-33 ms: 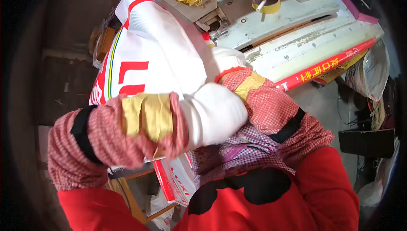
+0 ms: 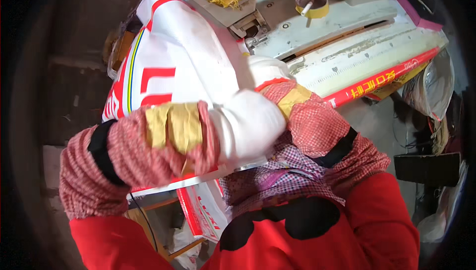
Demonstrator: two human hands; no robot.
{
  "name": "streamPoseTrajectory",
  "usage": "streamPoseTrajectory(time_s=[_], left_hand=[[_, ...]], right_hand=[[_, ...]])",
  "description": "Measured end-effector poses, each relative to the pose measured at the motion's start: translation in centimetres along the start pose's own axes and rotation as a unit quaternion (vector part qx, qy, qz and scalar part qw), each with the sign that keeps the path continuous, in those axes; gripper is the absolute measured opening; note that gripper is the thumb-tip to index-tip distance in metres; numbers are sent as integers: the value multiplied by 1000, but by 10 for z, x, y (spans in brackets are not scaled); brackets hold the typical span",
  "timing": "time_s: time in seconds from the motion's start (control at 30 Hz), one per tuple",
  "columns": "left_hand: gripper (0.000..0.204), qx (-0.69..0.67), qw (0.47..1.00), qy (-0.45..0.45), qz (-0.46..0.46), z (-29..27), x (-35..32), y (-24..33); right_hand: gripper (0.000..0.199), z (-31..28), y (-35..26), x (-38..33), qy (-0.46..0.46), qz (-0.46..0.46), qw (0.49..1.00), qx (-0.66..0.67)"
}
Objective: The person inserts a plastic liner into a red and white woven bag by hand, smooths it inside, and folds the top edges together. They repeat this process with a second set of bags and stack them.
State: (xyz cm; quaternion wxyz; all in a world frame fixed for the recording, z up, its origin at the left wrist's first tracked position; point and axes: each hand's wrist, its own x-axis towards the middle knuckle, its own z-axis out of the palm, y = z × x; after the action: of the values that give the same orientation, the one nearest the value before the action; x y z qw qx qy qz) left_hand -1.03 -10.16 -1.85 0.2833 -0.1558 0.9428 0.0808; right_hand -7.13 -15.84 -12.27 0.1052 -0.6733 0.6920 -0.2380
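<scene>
Sack (image 2: pixel 173 67) under left hand (image 2: pixel 248 124), right hand (image 2: pixel 265 69); grip seemingly closed.

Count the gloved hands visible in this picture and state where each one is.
2. The left hand, in a white glove, lies over the white and red bag at centre. The right hand sits just above it, partly hidden, near the sewing machine.

A sewing workshop — industrial sewing machine (image 2: pixel 297 27), printed sacks (image 2: pixel 168 72).
</scene>
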Motion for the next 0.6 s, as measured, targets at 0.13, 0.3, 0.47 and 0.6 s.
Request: streamPoseTrajectory(time_s=[0.13,0.3,0.47,0.6], left_hand=[[11,112,978,24,-176,1,7,-49],[12,128,938,136,-291,27,16,-149],[15,112,928,68,-350,9,1,-164],[12,133,959,78,-237,15,-103,-97]], right_hand=[[26,-7,23,29,-132,-115,970,170],[33,-8,9,10,-260,99,610,742],[74,-2,-12,12,-191,-74,923,325],[78,-6,-41,18,-112,-255,956,-86]])
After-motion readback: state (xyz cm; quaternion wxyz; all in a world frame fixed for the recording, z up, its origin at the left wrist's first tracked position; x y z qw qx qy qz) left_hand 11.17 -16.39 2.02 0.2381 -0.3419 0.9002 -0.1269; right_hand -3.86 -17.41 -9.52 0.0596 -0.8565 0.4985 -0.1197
